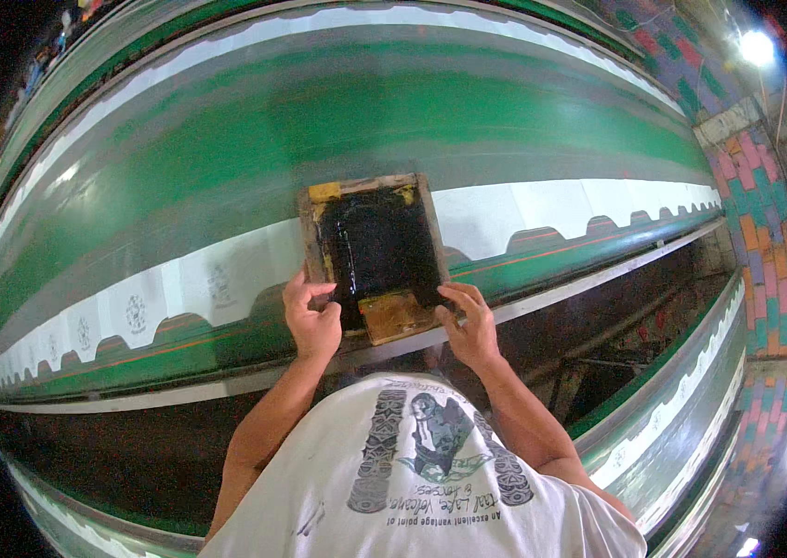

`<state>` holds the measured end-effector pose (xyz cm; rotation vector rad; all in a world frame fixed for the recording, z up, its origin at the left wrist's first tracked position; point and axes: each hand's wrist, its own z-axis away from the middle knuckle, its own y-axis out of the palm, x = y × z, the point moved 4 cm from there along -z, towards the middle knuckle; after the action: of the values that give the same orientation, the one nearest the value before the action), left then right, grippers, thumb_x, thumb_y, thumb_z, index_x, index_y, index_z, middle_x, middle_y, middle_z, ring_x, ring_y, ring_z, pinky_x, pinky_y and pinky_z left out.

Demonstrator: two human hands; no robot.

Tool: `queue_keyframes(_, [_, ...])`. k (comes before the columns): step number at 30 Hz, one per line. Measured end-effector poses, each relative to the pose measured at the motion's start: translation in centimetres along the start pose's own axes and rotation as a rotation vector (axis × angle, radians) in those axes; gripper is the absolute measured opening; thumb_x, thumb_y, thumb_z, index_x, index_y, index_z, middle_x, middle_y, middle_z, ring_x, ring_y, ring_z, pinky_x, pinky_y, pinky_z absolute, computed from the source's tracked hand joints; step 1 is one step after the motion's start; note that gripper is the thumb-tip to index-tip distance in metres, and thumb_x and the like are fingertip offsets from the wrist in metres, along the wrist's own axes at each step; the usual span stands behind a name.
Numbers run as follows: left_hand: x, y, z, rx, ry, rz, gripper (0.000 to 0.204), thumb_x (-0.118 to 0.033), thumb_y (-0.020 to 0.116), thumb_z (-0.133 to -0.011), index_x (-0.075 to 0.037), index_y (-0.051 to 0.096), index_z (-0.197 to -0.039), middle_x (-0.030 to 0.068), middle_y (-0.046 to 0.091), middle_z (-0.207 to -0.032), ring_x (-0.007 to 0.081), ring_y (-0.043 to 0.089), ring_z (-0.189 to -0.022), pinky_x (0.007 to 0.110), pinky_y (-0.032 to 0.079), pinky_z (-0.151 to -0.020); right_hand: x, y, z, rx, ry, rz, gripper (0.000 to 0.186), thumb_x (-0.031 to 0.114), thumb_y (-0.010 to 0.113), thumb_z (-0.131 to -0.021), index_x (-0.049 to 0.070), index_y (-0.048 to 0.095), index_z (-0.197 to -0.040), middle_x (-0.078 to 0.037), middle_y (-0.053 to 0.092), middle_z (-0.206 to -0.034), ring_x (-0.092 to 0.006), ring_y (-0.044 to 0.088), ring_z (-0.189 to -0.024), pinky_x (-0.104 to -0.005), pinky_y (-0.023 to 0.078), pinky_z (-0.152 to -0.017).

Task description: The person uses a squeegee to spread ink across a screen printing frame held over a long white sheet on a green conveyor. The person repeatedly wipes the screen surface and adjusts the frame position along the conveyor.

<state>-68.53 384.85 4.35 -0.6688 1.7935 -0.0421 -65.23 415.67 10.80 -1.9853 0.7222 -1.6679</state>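
A wooden-framed screen (310, 223), smeared with dark ink and with yellowish patches, lies over a row of white pieces (533, 209) on a long green table (384, 107). Near the frame's lower left corner, my left hand (314, 316) grips its side with curled fingers. My right hand (464, 318) holds the opposite lower corner, thumb and fingers around the edge. Some white pieces to the left bear small grey printed marks; whatever is under the frame is hidden.
A metal rail (598, 276) runs along the table's near edge. Another long green table with white pieces (667, 405) is at lower right, across a dark gap. A multicoloured block floor or wall (763, 279) and bright lamps (756, 46) line the right.
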Motion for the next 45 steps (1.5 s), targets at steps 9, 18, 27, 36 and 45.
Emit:
queue_keyframes(9, [-4.7, 14.9, 2.5, -0.025, 0.036, 0.109, 0.027, 0.005, 0.073, -0.076, -0.009, 0.080, -0.099, 0.0320, 0.066, -0.146, 0.0446, 0.060, -0.144, 0.050, 0.042, -0.123, -10.8, -10.6, -1.2, -0.011, -0.032, -0.054, 0.038, 0.005, 0.081, -0.096, 0.006, 0.077, -0.134, -0.017, 0.071, -0.143, -0.0374, 0.064, -0.137, -0.0470, 0.053, -0.114])
queue_keyframes(18, [-8.4, 22.4, 4.5, -0.015, -0.075, 0.109, 0.028, 0.004, 0.073, -0.074, -0.007, 0.079, -0.099, 0.0294, 0.065, -0.154, 0.0415, 0.058, -0.149, 0.048, 0.042, -0.125, -14.6, -17.2, -2.3, 0.069, -0.273, 0.146, 0.038, 0.003, 0.082, -0.092, 0.008, 0.076, -0.129, -0.016, 0.072, -0.138, -0.0428, 0.063, -0.134, -0.0555, 0.051, -0.115])
queue_keyframes(27, [-8.1, 22.5, 4.4, 0.015, -0.139, 0.048, 0.028, 0.004, 0.072, -0.073, -0.005, 0.079, -0.098, 0.0290, 0.063, -0.157, 0.0412, 0.059, -0.148, 0.047, 0.043, -0.125, -9.9, -14.2, -4.4, 0.308, -0.617, 0.230, 0.043, 0.010, 0.082, -0.085, 0.007, 0.077, -0.128, -0.018, 0.071, -0.132, -0.0421, 0.068, -0.127, -0.0556, 0.054, -0.108])
queue_keyframes(36, [-9.4, 22.3, 3.8, 0.138, -0.156, -0.070, 0.066, 0.000, 0.075, -0.077, -0.009, 0.072, -0.143, 0.0240, 0.059, -0.158, 0.0458, 0.052, -0.147, 0.053, 0.042, -0.125, -7.6, -14.1, -11.1, 0.747, -0.589, 0.378, 0.040, 0.005, 0.066, -0.090, 0.013, 0.080, -0.126, -0.014, 0.077, -0.123, -0.0352, 0.071, -0.120, -0.0470, 0.058, -0.102])
queue_keyframes(45, [-13.4, 20.8, 0.6, 0.385, 0.297, -0.654, 0.056, -0.019, 0.073, -0.092, 0.003, 0.068, -0.143, 0.0221, 0.059, -0.156, 0.0410, 0.054, -0.141, 0.057, 0.043, -0.118, -10.0, -9.9, -22.9, 0.518, -0.516, 0.331, 0.039, 0.001, 0.061, -0.091, 0.014, 0.081, -0.122, -0.018, 0.078, -0.119, -0.0393, 0.072, -0.120, -0.0521, 0.058, -0.106])
